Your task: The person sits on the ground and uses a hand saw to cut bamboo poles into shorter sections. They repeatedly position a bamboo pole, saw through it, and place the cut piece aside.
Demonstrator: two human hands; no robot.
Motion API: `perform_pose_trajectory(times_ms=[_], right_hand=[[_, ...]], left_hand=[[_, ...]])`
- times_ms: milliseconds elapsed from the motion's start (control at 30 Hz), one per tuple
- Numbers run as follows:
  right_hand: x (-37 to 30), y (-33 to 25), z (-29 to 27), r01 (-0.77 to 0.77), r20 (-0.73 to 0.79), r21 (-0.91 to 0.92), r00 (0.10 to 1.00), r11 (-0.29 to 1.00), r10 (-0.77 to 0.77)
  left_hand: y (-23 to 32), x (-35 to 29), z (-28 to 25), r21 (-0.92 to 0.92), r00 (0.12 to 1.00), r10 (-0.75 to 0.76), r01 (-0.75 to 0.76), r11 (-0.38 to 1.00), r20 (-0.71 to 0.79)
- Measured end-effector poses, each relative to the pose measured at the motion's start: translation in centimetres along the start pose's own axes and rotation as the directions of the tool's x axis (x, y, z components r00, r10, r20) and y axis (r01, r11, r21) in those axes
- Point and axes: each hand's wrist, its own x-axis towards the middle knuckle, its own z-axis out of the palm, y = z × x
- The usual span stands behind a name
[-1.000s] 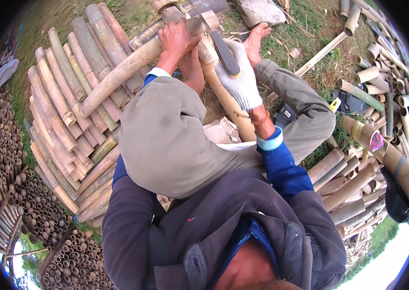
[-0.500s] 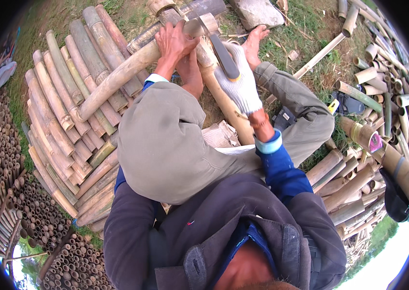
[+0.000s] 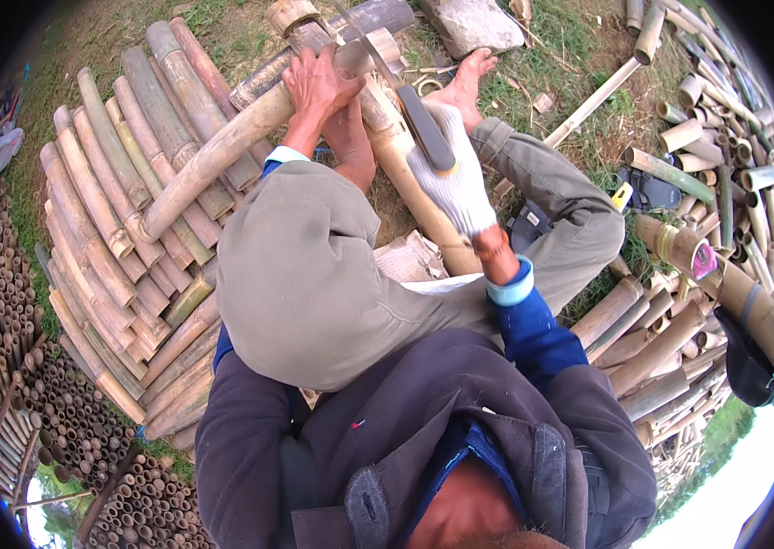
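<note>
The bare left hand [image 3: 321, 87] lies over a bamboo pole [image 3: 222, 165], its fingers gripping it near the far end. The white-gloved right hand [image 3: 451, 174] holds a saw [image 3: 426, 133], its fingers closed on the dark handle; their tips are hidden. The saw's blade crosses the pole between the left hand and the pole's far end; how deep it sits, I cannot tell. The pole slants across the right edge of a stack of bamboo lengths [image 3: 103, 210], its near end lying on the stack. A thicker bamboo piece [image 3: 424, 201] runs between the person's legs, beside the right hand. On the ground, a bare foot [image 3: 460, 87] rests near a stone [image 3: 474, 26].
</note>
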Motion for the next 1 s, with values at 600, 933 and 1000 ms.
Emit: perform_pose_trajectory(times_ms=[600, 933, 1000], right_hand=[[-12.3, -1.1, -4.8, -0.197, 0.064, -0.122, 0.976, 0.973, 0.206], [4.0, 4.7, 1.6, 0.182, -0.027, -0.017, 0.983, 0.983, -0.182], [-2.1, 1.9, -0.4, 0.075, 0.041, -0.004, 0.996, 0.997, -0.075]], left_hand=[[2.0, -0.1, -0.2, -0.016, 0.999, -0.005, 0.005, 1.000, 0.032], [2.5, 0.3, -0.2, -0.062, 0.999, 0.038, -0.038, 0.997, -0.007], [1.1, 0.5, -0.8, -0.029, 1.000, -0.023, 0.022, 0.999, -0.014]])
